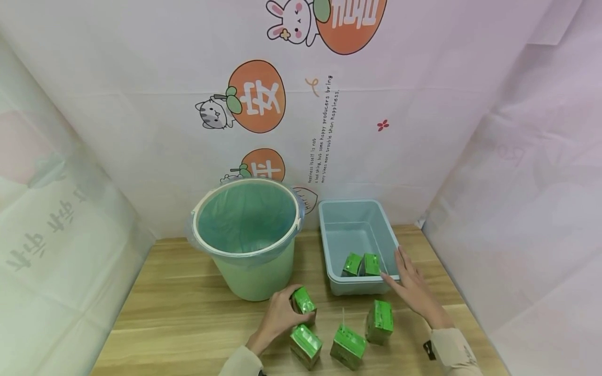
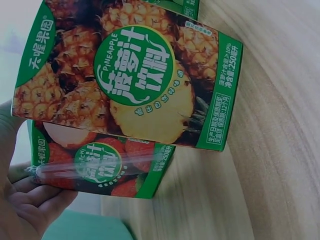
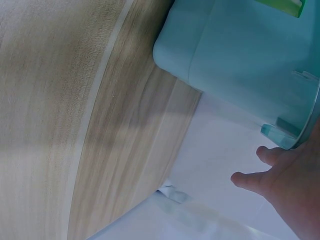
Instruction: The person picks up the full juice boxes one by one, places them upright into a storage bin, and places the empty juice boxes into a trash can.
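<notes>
My left hand (image 1: 281,312) grips a green-topped juice carton (image 1: 303,300) on the table, thumb at the near side and fingers at the far side. The left wrist view shows this carton (image 2: 95,165) with a strawberry print and a wrapped straw on its side. A pineapple juice carton (image 2: 140,80) stands right in front of it; from the head it is the green-topped carton (image 1: 306,343) nearest my left wrist. My right hand (image 1: 413,286) rests at the right front corner of the blue plastic basin (image 1: 327,245), fingers extended along its rim.
Inside the basin, two green-topped cartons (image 1: 371,263) sit at the near end. Two further cartons stand in front of it, one (image 1: 348,345) with a straw upright and one (image 1: 379,321) to its right. A lined green bucket (image 1: 256,277) stands left. Printed cloth walls surround the wooden table.
</notes>
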